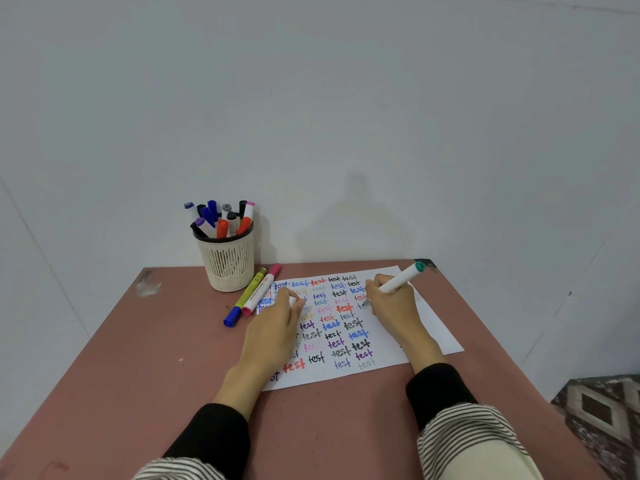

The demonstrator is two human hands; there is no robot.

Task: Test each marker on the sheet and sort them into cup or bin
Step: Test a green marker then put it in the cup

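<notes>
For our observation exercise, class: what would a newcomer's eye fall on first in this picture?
First, the white sheet in the middle of the table, covered with rows of the word "test" in many colours. Over it, the right hand writes with a white marker that has a teal end. At the back left stands a cream mesh cup packed with markers.

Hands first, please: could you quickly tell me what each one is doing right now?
Left hand: rests on the sheet, fingers curled around a small white object, probably a cap.
Right hand: grips the teal-ended marker, tip on the sheet.
</notes>
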